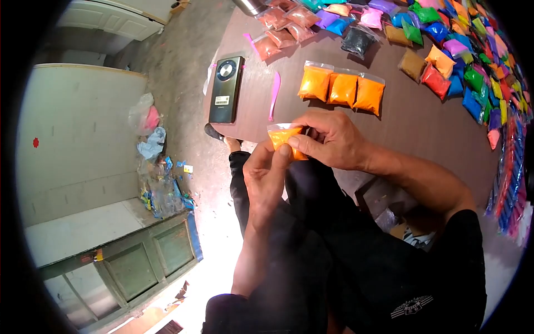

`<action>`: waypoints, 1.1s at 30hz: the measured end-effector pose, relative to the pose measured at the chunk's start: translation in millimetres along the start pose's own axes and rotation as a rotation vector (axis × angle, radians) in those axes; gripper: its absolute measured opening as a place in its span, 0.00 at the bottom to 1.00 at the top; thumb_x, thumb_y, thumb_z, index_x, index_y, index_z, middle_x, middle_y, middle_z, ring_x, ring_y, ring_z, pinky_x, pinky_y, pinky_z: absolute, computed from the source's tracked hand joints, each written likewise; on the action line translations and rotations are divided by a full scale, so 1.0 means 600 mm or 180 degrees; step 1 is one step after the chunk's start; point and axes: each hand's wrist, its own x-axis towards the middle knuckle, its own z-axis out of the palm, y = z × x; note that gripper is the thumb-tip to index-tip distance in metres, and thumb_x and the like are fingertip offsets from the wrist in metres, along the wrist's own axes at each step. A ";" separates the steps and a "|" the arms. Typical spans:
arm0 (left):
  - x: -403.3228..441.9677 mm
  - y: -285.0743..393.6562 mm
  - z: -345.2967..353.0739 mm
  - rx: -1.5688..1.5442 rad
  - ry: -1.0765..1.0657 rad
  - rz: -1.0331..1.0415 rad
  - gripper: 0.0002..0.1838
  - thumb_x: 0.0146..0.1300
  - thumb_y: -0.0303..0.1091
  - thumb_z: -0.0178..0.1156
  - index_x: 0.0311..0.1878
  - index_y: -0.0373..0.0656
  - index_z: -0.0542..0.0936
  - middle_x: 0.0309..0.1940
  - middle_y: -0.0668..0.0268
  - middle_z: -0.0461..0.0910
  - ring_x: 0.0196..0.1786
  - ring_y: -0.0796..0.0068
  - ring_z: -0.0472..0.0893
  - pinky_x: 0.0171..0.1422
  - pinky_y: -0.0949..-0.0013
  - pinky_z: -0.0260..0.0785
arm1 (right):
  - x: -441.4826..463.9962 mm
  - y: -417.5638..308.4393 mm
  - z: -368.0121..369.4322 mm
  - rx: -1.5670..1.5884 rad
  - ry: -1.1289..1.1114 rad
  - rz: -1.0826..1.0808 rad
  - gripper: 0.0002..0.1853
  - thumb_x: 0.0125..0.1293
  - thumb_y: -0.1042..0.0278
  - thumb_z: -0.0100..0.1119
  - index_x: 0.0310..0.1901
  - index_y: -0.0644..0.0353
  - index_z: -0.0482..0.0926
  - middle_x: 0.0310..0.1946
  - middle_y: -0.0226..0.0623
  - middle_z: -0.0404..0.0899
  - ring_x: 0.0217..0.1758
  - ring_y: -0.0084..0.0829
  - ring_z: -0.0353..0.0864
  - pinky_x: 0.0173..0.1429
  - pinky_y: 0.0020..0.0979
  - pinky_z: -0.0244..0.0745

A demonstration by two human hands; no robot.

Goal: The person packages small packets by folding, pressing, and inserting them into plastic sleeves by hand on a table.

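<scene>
Both of my hands grip one small clear plastic bag of orange filling (283, 135), held up near the table's front edge. My left hand (264, 172) pinches its lower left side with the thumb across the front. On the right side, my right hand (334, 139) has its thumb on the bag's front and fingers curled behind the top. Just beyond them, three orange bags (342, 89) lie side by side on the brown table (256, 106). A pink plastic knife-like strip (275, 96) lies to their left.
A dark phone-like box (226, 89) lies at the table's left edge. Brown bags (286, 33) and a black bag (360, 42) lie farther back. Many coloured bags (473, 61) are heaped at the right. Plastic waste (161, 183) lies on the floor at left.
</scene>
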 end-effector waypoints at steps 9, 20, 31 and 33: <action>-0.006 -0.001 0.014 -0.0033 0.0025 -0.0306 0.12 0.78 0.36 0.65 0.53 0.36 0.83 0.38 0.66 0.85 0.36 0.79 0.79 0.45 0.75 0.73 | -0.006 0.021 0.004 0.0255 0.0176 0.0070 0.13 0.74 0.67 0.67 0.50 0.69 0.84 0.34 0.43 0.85 0.34 0.27 0.85 0.39 0.29 0.78; -0.011 -0.011 0.005 -0.0359 0.0029 -0.0313 0.12 0.76 0.31 0.68 0.56 0.35 0.84 0.38 0.68 0.87 0.37 0.84 0.80 0.44 0.78 0.72 | -0.006 0.009 -0.001 0.0323 -0.0046 0.0239 0.12 0.74 0.66 0.66 0.49 0.69 0.82 0.36 0.41 0.86 0.37 0.25 0.85 0.43 0.28 0.80; -0.012 -0.013 0.012 -0.0373 0.0152 -0.0367 0.13 0.75 0.32 0.69 0.55 0.36 0.83 0.38 0.64 0.88 0.35 0.77 0.83 0.43 0.74 0.75 | -0.005 -0.005 -0.005 0.0169 -0.0074 0.0303 0.13 0.76 0.66 0.64 0.52 0.69 0.82 0.39 0.43 0.87 0.42 0.28 0.89 0.47 0.29 0.83; -0.011 -0.013 0.011 -0.0342 0.0146 -0.0406 0.13 0.75 0.32 0.69 0.56 0.36 0.83 0.38 0.64 0.88 0.35 0.77 0.83 0.43 0.74 0.75 | -0.005 0.000 -0.004 0.0126 -0.0051 0.0301 0.12 0.76 0.70 0.64 0.54 0.68 0.83 0.36 0.30 0.81 0.37 0.16 0.77 0.42 0.23 0.74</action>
